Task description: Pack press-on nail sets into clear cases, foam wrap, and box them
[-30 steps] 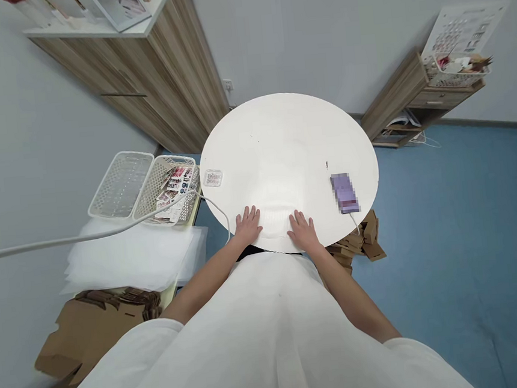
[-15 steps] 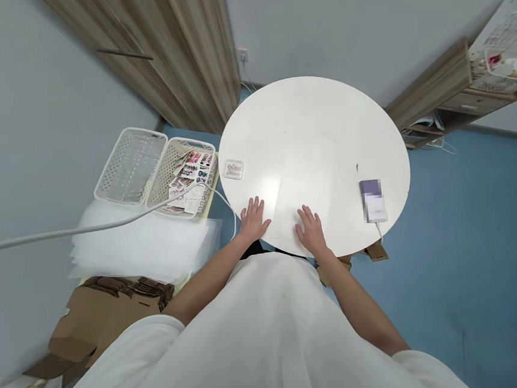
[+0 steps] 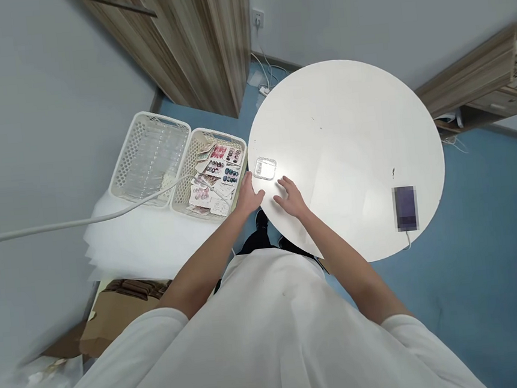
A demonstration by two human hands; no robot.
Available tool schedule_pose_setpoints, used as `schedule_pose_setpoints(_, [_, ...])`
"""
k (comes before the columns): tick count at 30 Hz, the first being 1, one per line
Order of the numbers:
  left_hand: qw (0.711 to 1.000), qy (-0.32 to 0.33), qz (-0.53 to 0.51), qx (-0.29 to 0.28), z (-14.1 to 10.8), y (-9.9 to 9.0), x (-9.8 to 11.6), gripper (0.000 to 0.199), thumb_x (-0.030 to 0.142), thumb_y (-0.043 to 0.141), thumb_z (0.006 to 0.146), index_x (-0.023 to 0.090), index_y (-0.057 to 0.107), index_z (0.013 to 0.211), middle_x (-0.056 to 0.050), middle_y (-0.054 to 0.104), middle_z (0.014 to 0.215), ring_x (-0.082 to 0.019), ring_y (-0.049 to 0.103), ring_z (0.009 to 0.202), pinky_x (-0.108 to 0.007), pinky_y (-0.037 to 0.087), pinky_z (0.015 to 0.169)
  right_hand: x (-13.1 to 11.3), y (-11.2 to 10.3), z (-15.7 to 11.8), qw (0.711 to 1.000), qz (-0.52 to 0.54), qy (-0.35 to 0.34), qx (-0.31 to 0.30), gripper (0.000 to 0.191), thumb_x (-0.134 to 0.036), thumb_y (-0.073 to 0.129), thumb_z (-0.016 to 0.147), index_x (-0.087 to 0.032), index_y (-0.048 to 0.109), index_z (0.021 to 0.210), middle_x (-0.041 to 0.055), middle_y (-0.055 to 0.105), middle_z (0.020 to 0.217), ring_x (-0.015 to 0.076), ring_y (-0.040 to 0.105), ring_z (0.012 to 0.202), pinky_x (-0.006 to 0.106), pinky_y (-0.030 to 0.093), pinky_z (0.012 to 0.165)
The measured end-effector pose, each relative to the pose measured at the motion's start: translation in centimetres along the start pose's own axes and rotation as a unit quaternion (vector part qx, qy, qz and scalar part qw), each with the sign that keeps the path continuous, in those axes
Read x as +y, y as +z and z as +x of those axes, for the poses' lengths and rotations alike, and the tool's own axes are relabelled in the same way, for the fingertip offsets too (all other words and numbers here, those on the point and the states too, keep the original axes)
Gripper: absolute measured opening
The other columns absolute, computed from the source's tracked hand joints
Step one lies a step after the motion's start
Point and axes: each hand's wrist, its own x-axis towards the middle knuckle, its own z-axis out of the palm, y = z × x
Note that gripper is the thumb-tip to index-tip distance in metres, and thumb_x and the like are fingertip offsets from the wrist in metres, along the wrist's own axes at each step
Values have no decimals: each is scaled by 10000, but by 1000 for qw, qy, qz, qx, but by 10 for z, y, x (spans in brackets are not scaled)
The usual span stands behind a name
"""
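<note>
A small clear plastic case [image 3: 266, 168] lies flat near the left edge of the round white table [image 3: 347, 120]. Just below its left side is my left hand [image 3: 249, 196], at the table's rim, thumb spread from the fingers and nothing held. My right hand [image 3: 291, 198] hovers over or rests on the table at the case's lower right, fingers apart and holding nothing. Both hands are close to the case, and I see neither of them gripping it.
Left of the table stand a white basket [image 3: 213, 168] of printed cards with press-on nails and another basket [image 3: 146, 155] of clear cases. White sheets [image 3: 131, 244] lie beneath them. A pixelated dark phone-like object [image 3: 406, 208] with a cable sits at the table's right.
Both hands have left the table's front edge and moved toward the clear case. The view has shifted, so the table appears farther right. The case stays on the table.
</note>
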Motion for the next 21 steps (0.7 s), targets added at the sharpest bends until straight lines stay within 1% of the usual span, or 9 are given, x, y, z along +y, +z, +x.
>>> schedule_pose_setpoints(2, [999,-15,-28,-15,6,-1,-1,755,201,561,719,140,242,1400,-130,241,1465,-278,224,1351,-421,223,1105,-7,5,10,998,55,24,-9,660,-348,596,729,-201,382,1336,77,176,1494,250,199,1364,443,246,1101])
schedule_pose_setpoints(4, [998,-25,-46,-26,9,0,-1,743,193,556,713,151,264,1395,-125,265,1456,-282,259,1336,-422,245,1094,-11,10,16,993,114,38,-16,684,-350,603,721,-221,365,1349,57,142,1504,240,196,1367,427,263,1095])
schedule_pose_setpoints(6, [997,-28,-55,-35,11,1,-1,728,188,555,707,160,293,1386,-119,300,1441,-282,289,1321,-417,260,1086,-13,14,18,985,165,43,-20,710,-351,606,718,-238,339,1366,41,123,1509,233,199,1368,411,272,1092])
schedule_pose_setpoints(9, [997,-22,-59,-39,12,2,-2,714,180,554,698,166,326,1374,-112,348,1415,-277,335,1297,-404,286,1073,-13,17,17,976,211,44,-22,742,-342,617,710,-252,312,1381,19,109,1514,227,189,1371,400,258,1100])
schedule_pose_setpoints(12, [998,-18,-50,-30,11,4,-4,697,181,556,686,161,365,1356,-114,372,1399,-280,370,1273,-409,309,1061,-11,17,14,970,235,50,-24,741,-323,618,714,-257,306,1384,5,111,1515,221,199,1369,391,238,1110])
schedule_pose_setpoints(15, [999,-10,-36,-20,8,10,-3,652,183,551,683,148,421,1321,-110,421,1368,-266,413,1243,-398,333,1051,-5,12,9,969,243,50,-24,717,-314,597,736,-247,302,1386,6,128,1513,219,226,1361,380,228,1117])
schedule_pose_setpoints(18, [999,9,-23,-22,0,21,4,614,171,543,686,152,456,1293,-90,478,1324,-236,467,1198,-370,359,1039,7,2,-4,974,222,39,-7,687,-306,561,761,-229,297,1390,15,132,1513,215,241,1357,368,257,1109])
schedule_pose_setpoints(21, [999,33,-16,-35,-13,39,17,616,159,535,693,156,445,1302,-80,488,1318,-217,484,1182,-358,365,1038,24,-13,-26,979,200,24,24,660,-288,534,780,-239,292,1391,16,142,1510,206,267,1347,375,299,1092])
